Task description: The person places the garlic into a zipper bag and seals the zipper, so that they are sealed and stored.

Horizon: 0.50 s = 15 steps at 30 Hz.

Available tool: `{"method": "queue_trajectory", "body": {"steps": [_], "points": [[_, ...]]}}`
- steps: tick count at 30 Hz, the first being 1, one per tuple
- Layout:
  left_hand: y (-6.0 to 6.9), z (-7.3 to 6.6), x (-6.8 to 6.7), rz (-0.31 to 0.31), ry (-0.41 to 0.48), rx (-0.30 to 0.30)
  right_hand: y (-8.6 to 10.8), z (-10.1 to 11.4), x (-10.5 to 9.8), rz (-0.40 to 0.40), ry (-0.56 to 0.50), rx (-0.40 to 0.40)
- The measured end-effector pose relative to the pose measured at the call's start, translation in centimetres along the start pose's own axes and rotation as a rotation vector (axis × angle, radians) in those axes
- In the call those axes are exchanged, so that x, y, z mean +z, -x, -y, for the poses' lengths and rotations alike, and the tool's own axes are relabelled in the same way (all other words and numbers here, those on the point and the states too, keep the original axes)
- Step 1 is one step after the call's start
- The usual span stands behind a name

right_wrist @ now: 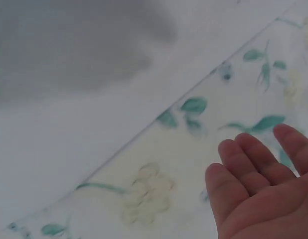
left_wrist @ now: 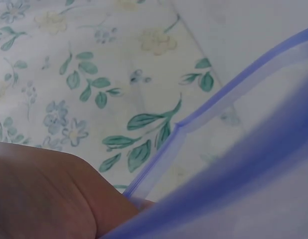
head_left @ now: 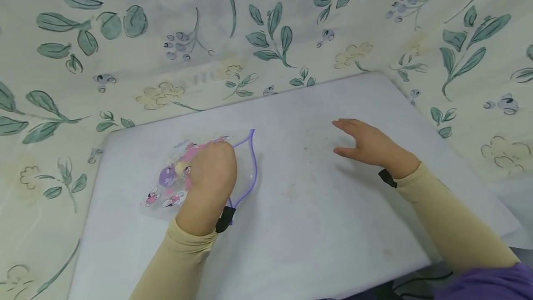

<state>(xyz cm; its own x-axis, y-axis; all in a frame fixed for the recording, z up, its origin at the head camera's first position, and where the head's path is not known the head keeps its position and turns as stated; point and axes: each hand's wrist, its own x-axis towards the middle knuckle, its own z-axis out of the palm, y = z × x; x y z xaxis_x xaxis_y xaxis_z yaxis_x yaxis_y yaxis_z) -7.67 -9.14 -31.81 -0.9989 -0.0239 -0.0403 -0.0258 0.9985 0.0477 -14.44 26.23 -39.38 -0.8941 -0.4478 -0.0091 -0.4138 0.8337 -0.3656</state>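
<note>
A clear plastic pouch (head_left: 155, 203) with pink and purple cartoon prints is held at the left of the table. Its purple-edged mouth (head_left: 255, 165) bows apart on the right side. My left hand (head_left: 213, 170) grips the pouch with curled fingers, covering its middle; in the left wrist view the same hand (left_wrist: 49, 194) holds it by the purple rim (left_wrist: 219, 99). Whether anything lies inside cannot be made out. Over the right part of the table, my right hand (head_left: 370, 145) is held in the air, thumb and fingers spread apart, holding nothing. Its palm (right_wrist: 268, 214) shows in the right wrist view.
Both hands are over a white table (head_left: 316, 212) with a few faint stains. A floral cloth (head_left: 266, 78) hangs behind it and along the sides. Dark cables (head_left: 420, 279) show below the front edge at the lower right.
</note>
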Motion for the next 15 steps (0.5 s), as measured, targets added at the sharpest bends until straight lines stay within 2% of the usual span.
{"method": "queue_trajectory", "body": {"steps": [5, 10, 15], "points": [[0.1, 0.1, 0.0, 0.064, 0.026, -0.026, 2.3, -3.7, -1.6, 0.029, -0.048, 0.169], [0.2, 0.0, 0.2, 0.016, 0.01, 0.014, 4.6, -7.0, -2.7, 0.071, -0.114, 0.331], [0.1, -0.2, 0.4, -0.025, 0.0, 0.04, 6.2, -9.2, -2.8, 0.144, -0.154, 0.422]]}}
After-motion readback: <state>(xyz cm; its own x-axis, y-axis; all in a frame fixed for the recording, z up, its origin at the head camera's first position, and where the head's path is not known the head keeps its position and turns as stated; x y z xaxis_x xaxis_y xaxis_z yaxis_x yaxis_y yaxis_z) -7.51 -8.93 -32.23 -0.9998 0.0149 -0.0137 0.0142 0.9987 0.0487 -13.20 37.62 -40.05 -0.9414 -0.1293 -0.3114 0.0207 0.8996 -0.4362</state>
